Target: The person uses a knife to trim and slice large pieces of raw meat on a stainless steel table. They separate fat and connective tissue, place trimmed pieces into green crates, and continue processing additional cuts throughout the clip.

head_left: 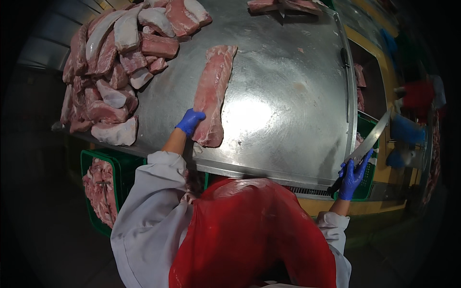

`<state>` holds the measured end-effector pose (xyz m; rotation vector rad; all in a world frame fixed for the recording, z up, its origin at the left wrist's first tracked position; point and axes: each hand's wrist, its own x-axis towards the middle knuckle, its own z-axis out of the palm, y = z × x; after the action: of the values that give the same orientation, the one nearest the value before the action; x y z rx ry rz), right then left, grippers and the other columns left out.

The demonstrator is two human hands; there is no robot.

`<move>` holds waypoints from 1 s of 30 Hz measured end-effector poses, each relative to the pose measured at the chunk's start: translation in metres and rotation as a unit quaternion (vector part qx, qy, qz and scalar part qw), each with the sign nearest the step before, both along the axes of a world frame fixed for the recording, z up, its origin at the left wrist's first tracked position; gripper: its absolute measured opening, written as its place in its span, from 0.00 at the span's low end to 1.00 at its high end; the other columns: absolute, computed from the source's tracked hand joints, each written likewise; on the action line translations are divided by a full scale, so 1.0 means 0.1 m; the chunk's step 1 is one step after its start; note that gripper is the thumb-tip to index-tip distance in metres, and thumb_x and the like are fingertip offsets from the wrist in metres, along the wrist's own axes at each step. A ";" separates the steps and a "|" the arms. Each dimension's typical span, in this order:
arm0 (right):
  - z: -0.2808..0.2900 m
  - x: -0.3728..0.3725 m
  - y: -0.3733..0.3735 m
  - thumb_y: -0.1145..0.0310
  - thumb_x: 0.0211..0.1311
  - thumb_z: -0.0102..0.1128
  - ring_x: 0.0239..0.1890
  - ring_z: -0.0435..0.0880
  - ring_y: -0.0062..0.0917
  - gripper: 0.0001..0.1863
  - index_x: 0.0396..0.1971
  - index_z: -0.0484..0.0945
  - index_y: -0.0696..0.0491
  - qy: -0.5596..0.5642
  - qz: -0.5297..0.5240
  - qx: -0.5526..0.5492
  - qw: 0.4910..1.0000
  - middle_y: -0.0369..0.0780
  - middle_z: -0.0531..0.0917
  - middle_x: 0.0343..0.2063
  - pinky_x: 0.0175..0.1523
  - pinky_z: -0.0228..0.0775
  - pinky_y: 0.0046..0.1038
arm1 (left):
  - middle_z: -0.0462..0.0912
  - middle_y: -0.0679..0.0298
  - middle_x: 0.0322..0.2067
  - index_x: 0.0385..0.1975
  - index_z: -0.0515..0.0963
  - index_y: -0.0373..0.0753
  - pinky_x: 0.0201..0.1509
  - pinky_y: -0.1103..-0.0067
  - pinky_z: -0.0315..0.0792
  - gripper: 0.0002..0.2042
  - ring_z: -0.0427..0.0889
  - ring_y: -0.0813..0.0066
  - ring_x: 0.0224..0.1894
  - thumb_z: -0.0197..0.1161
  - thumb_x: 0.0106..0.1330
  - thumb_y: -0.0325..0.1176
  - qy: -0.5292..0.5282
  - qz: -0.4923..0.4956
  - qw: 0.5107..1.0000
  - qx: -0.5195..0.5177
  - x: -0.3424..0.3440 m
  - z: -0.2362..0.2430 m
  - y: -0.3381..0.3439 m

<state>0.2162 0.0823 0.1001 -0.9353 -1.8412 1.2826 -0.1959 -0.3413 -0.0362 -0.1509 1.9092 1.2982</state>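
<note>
A long pale-pink strip of pork loin [213, 91] lies lengthwise on the steel table [288, 115], pointing away from me. My left hand [190, 121], in a blue glove, grips its left edge close to the near end. Off the table's right side, my right hand [354, 178], also blue-gloved, is closed round the black handle of a knife [372, 138]. The long blade slants up and to the right, well apart from the loin. Parts of the handle are hidden by my fingers. A small pale scrap [197, 149] sits by the loin's near end.
A large heap of meat cuts [113, 72] covers the table's left side. Green crates [115, 168] with meat stand below the near edge. A thin dark rod [346, 86] lies along the right edge. Another cut [300, 6] is at the far edge. A blurred red-clad person [418, 93] is at right.
</note>
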 end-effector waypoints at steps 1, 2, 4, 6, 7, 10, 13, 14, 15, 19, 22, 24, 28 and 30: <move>-0.01 0.01 0.02 0.81 0.68 0.52 0.21 0.72 0.14 0.42 0.76 0.45 0.41 -0.002 0.004 0.001 1.000 0.37 0.78 0.33 0.21 0.62 0.15 | 0.83 0.52 0.41 0.51 0.75 0.26 0.48 0.69 0.80 0.24 0.85 0.61 0.42 0.65 0.55 0.33 -0.018 0.022 0.995 0.097 0.11 0.02 0.03; 0.02 0.03 0.02 0.81 0.68 0.52 0.21 0.72 0.14 0.42 0.76 0.44 0.40 -0.009 0.007 -0.018 1.000 0.37 0.78 0.33 0.21 0.62 0.15 | 0.83 0.51 0.42 0.53 0.74 0.27 0.49 0.68 0.80 0.25 0.84 0.60 0.43 0.65 0.55 0.33 -0.037 0.044 0.980 0.193 0.24 0.03 0.04; 0.02 0.10 0.13 0.80 0.68 0.52 0.21 0.72 0.14 0.42 0.76 0.44 0.40 -0.012 0.020 -0.033 0.999 0.38 0.78 0.33 0.21 0.62 0.14 | 0.82 0.50 0.45 0.56 0.72 0.28 0.51 0.67 0.80 0.28 0.84 0.58 0.45 0.65 0.56 0.35 -0.063 0.077 0.948 0.302 0.39 0.19 0.14; 0.02 0.25 0.23 0.80 0.68 0.52 0.20 0.72 0.14 0.42 0.76 0.44 0.40 -0.018 0.019 -0.037 0.999 0.38 0.78 0.32 0.21 0.62 0.14 | 0.81 0.48 0.48 0.59 0.69 0.29 0.52 0.65 0.80 0.31 0.84 0.57 0.46 0.65 0.57 0.38 -0.084 0.095 0.935 0.333 0.49 0.73 0.33; 0.00 0.34 0.28 0.81 0.68 0.52 0.20 0.71 0.14 0.42 0.76 0.44 0.40 -0.005 0.020 -0.040 0.999 0.38 0.78 0.34 0.21 0.63 0.14 | 0.80 0.49 0.49 0.60 0.68 0.29 0.55 0.65 0.79 0.31 0.83 0.56 0.48 0.64 0.57 0.37 -0.116 0.086 0.931 0.336 0.48 0.98 0.34; -0.04 0.56 0.43 0.83 0.67 0.50 0.20 0.71 0.14 0.42 0.76 0.44 0.41 0.025 0.016 -0.043 0.999 0.39 0.78 0.38 0.21 0.63 0.15 | 0.78 0.50 0.54 0.63 0.65 0.29 0.61 0.66 0.75 0.32 0.81 0.57 0.53 0.63 0.58 0.36 -0.146 0.061 0.915 0.372 0.52 1.81 0.45; -0.07 0.69 0.53 0.84 0.67 0.49 0.20 0.70 0.14 0.42 0.76 0.44 0.41 0.055 -0.011 -0.035 0.998 0.40 0.77 0.43 0.21 0.63 0.15 | 0.78 0.55 0.55 0.65 0.64 0.31 0.61 0.69 0.75 0.30 0.80 0.61 0.54 0.60 0.62 0.33 -0.140 0.080 0.876 0.454 0.69 2.53 0.93; -0.11 0.68 0.58 0.84 0.66 0.49 0.20 0.70 0.14 0.43 0.76 0.45 0.41 0.067 -0.014 -0.034 0.997 0.41 0.77 0.44 0.21 0.63 0.15 | 0.78 0.55 0.54 0.64 0.65 0.32 0.60 0.70 0.75 0.28 0.80 0.62 0.53 0.59 0.63 0.33 -0.121 0.046 0.887 0.444 0.67 2.51 0.97; -0.15 0.67 0.63 0.84 0.67 0.49 0.20 0.70 0.14 0.42 0.76 0.45 0.41 0.069 -0.023 -0.044 0.996 0.41 0.77 0.44 0.21 0.63 0.15 | 0.78 0.56 0.54 0.63 0.66 0.33 0.59 0.71 0.76 0.26 0.81 0.62 0.52 0.58 0.65 0.34 -0.103 0.012 0.896 0.433 0.58 2.40 1.00; -0.41 0.63 0.77 0.83 0.68 0.50 0.20 0.70 0.13 0.41 0.76 0.45 0.41 0.082 -0.027 -0.110 0.990 0.39 0.78 0.41 0.21 0.63 0.15 | 0.80 0.57 0.50 0.59 0.70 0.37 0.54 0.74 0.78 0.20 0.82 0.65 0.48 0.53 0.70 0.36 -0.051 -0.128 0.914 0.381 0.02 1.65 1.17; -0.56 0.50 0.72 0.79 0.68 0.55 0.19 0.71 0.12 0.41 0.75 0.47 0.41 0.098 -0.005 -0.137 0.986 0.35 0.77 0.32 0.22 0.66 0.15 | 0.80 0.53 0.48 0.57 0.71 0.37 0.53 0.72 0.77 0.19 0.81 0.62 0.48 0.58 0.68 0.37 -0.272 0.060 0.912 0.300 -0.02 1.26 1.78; -0.74 0.36 0.68 0.76 0.68 0.56 0.19 0.72 0.12 0.39 0.75 0.50 0.40 0.104 0.056 -0.227 0.967 0.32 0.76 0.28 0.22 0.68 0.15 | 0.77 0.48 0.52 0.58 0.70 0.34 0.57 0.69 0.74 0.24 0.80 0.56 0.50 0.61 0.66 0.41 0.048 0.073 0.986 0.143 0.10 0.72 2.00; -0.82 -0.24 0.44 0.71 0.68 0.56 0.22 0.74 0.13 0.39 0.75 0.49 0.35 -0.017 0.155 -0.209 0.965 0.33 0.77 0.26 0.23 0.71 0.18 | 0.59 0.40 0.67 0.67 0.61 0.33 0.72 0.60 0.56 0.35 0.58 0.44 0.70 0.61 0.63 0.46 0.488 -0.213 0.838 -0.120 0.43 -0.03 2.58; -0.93 -0.68 0.36 0.72 0.66 0.54 0.20 0.72 0.15 0.40 0.74 0.50 0.32 -0.057 0.243 -0.267 0.931 0.33 0.77 0.25 0.24 0.71 0.20 | 0.51 0.37 0.70 0.67 0.60 0.32 0.75 0.60 0.50 0.37 0.51 0.40 0.72 0.60 0.60 0.45 0.568 -0.283 0.754 -0.166 0.39 -0.41 2.64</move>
<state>0.1477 0.1183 0.0066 -0.8572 -1.9185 2.1507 -0.1573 -0.0773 -0.0769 1.2309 2.8127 0.5680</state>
